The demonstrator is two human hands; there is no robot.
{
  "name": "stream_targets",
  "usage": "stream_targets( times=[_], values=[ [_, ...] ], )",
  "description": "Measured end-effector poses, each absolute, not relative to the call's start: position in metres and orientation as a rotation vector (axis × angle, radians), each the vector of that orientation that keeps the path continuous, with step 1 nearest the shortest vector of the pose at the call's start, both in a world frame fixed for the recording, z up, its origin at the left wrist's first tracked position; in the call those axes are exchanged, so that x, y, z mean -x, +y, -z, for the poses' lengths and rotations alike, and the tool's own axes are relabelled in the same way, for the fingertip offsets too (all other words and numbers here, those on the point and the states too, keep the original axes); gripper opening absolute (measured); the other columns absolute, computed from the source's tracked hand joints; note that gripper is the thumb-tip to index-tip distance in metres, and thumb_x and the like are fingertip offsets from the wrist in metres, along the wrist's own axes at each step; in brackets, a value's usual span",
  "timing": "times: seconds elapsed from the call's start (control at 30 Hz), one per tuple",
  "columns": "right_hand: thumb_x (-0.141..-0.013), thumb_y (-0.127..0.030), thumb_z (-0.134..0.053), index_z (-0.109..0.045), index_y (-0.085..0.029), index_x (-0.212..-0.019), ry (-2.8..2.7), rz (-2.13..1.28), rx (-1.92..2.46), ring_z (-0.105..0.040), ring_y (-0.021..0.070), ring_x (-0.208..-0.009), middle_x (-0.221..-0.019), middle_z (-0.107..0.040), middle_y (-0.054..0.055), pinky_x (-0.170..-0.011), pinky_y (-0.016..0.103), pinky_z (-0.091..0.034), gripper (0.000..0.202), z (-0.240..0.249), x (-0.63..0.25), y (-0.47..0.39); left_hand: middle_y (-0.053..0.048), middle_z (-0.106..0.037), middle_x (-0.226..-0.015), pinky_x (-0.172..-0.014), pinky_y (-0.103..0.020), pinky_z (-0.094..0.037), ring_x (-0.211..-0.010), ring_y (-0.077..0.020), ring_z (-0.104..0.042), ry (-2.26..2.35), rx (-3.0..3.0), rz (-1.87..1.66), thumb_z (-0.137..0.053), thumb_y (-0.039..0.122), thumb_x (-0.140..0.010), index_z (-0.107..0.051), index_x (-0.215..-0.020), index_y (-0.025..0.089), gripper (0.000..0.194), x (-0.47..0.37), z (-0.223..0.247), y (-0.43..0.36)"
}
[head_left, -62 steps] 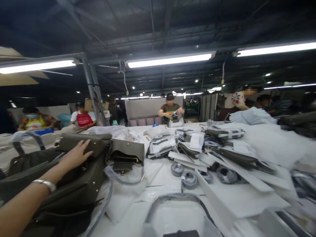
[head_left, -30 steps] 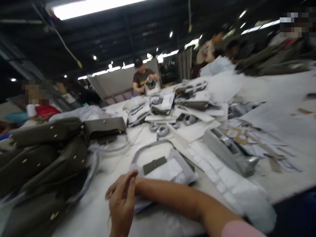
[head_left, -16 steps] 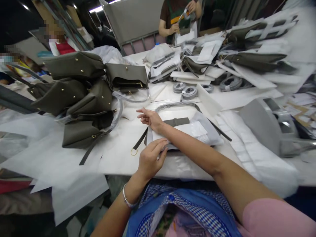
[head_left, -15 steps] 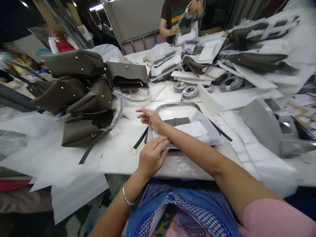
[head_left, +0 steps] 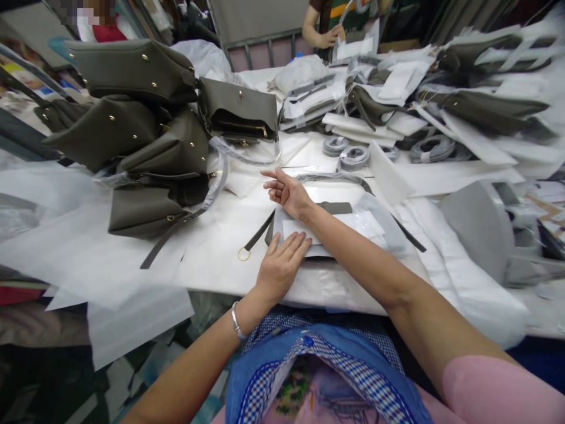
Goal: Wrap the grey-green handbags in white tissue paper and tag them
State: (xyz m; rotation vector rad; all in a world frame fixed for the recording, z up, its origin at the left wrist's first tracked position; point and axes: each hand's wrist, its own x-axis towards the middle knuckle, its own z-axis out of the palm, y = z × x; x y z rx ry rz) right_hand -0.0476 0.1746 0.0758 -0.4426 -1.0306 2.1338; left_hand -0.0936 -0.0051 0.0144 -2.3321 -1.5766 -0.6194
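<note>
Head view: rests left hand (head_left: 281, 265) spread flat, gripping nothing, on a wrapped bag (head_left: 348, 224) near the tabletop's (head_left: 212, 259) front edge; holds right hand (head_left: 288, 191) half-curled, empty, over its left end. Apparently smooths it down; likely needs right hand clear next.

**Right forearm (head_left: 368, 253) hid part of wrapped handbag (head_left: 359, 222)**

It crossed the bag diagonally, covering a strip beneath. The top edge cut off the co-worker (head_left: 325, 20) opposite above the chest, and the right edge cropped the paper scraps (head_left: 549, 203).
</note>
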Motion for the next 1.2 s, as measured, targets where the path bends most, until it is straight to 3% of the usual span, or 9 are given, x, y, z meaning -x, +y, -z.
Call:
stream_targets(
  times=[0.2, 0.4, 0.47, 0.57, 0.7, 0.77, 0.9, 1.03, 1.2],
  values=[
    [-0.090, -0.054, -0.062, -0.072, -0.019, -0.108, -1.581, -1.629, 0.644, -0.068, 0.0119, -0.072, -0.089, -0.074, 0.003, -0.071, 0.024, -0.054, 0.041, -0.105, -0.035, 0.137, -0.009, -0.054, -0.146, -0.114, -0.045, -0.041, -0.136, -0.0220, -0.049, -1.533, 2.354, 0.652, -0.050, 0.015, -0.098, -0.046, -0.144, 0.017, 0.046, 0.099, -0.008, -0.004],
    [-0.097, -0.040, -0.056, -0.073, -0.020, -0.088, -1.942, -0.960, 1.175, -0.071, 0.0160, -0.067, -0.075, -0.074, 0.003, -0.068, 0.028, -0.058, 0.027, -0.077, -0.147, 0.036, -0.009, -0.053, -0.147, -0.114, -0.044, -0.040, -0.136, -0.0222, -0.048, -1.508, 2.363, 0.733, -0.050, 0.013, -0.098, -0.045, -0.145, 0.016, 0.048, 0.099, -0.006, -0.003],
    [-0.096, -0.035, -0.059, -0.072, -0.021, -0.103, -2.105, -0.809, 1.212, -0.073, 0.0205, -0.088, -0.096, -0.077, 0.006, -0.083, 0.034, -0.060, 0.020, -0.055, -0.161, 0.003, -0.010, -0.052, -0.148, -0.115, -0.045, -0.038, -0.137, -0.0237, -0.048, -1.508, 2.388, 0.731, -0.053, 0.019, -0.097, -0.044, -0.146, 0.015, 0.050, 0.099, -0.009, -0.004],
    [-0.095, -0.031, -0.061, -0.062, -0.021, -0.131, -2.340, -0.607, 1.108, -0.061, 0.0257, -0.122, -0.131, -0.066, 0.011, -0.106, 0.044, -0.051, 0.038, -0.025, -0.162, -0.029, -0.012, -0.048, -0.151, -0.115, -0.046, -0.038, -0.138, -0.0264, -0.046, -1.506, 2.441, 0.662, -0.057, 0.024, -0.095, -0.041, -0.148, 0.013, 0.056, 0.101, -0.013, -0.005],
    [-0.094, -0.030, -0.062, -0.051, -0.017, -0.143, -2.512, -0.423, 0.984, -0.042, 0.0292, -0.142, -0.148, -0.052, 0.013, -0.117, 0.053, -0.038, 0.053, -0.003, -0.152, -0.040, -0.014, -0.049, -0.149, -0.116, -0.050, -0.036, -0.136, -0.0276, -0.048, -1.438, 2.445, 0.542, -0.053, 0.018, -0.096, -0.041, -0.147, 0.012, 0.054, 0.104, -0.016, -0.004],
    [-0.094, -0.032, -0.062, -0.051, -0.018, -0.143, -2.495, -0.445, 0.981, -0.041, 0.0293, -0.142, -0.149, -0.051, 0.012, -0.118, 0.053, -0.037, 0.053, -0.001, -0.150, -0.041, -0.016, -0.051, -0.147, -0.116, -0.052, -0.037, -0.135, -0.0290, -0.050, -1.377, 2.442, 0.506, -0.052, 0.015, -0.095, -0.042, -0.147, 0.010, 0.052, 0.105, -0.017, -0.001],
    [-0.095, -0.034, -0.059, -0.064, -0.024, -0.130, -2.167, -0.698, 1.145, -0.055, 0.0274, -0.131, -0.135, -0.064, 0.008, -0.115, 0.051, -0.042, 0.037, -0.011, -0.152, -0.034, -0.020, -0.056, -0.141, -0.108, -0.046, -0.047, -0.128, -0.0297, -0.057, -1.251, 2.445, 0.506, -0.053, 0.010, -0.092, -0.046, -0.142, 0.006, 0.051, 0.110, -0.018, 0.006],
    [-0.090, -0.044, -0.063, -0.070, -0.022, -0.117, -1.433, -1.266, 1.386, -0.066, 0.0305, -0.115, -0.118, -0.072, 0.011, -0.103, 0.052, -0.053, 0.035, -0.024, -0.155, -0.020, -0.019, -0.061, -0.136, -0.103, -0.043, -0.053, -0.121, -0.0288, -0.062, -1.137, 2.426, 0.579, -0.054, 0.014, -0.092, -0.049, -0.141, 0.007, 0.049, 0.116, -0.016, 0.012],
    [-0.083, -0.043, -0.072, -0.070, -0.022, -0.101, -0.882, -1.785, 1.050, -0.059, 0.0289, -0.126, -0.121, -0.069, 0.009, -0.110, 0.047, -0.047, 0.027, -0.029, -0.148, -0.008, -0.017, -0.060, -0.137, -0.103, -0.044, -0.053, -0.123, -0.0284, -0.061, -1.158, 2.441, 0.607, -0.057, 0.018, -0.094, -0.049, -0.141, 0.008, 0.049, 0.119, -0.015, 0.012]
  ],
)
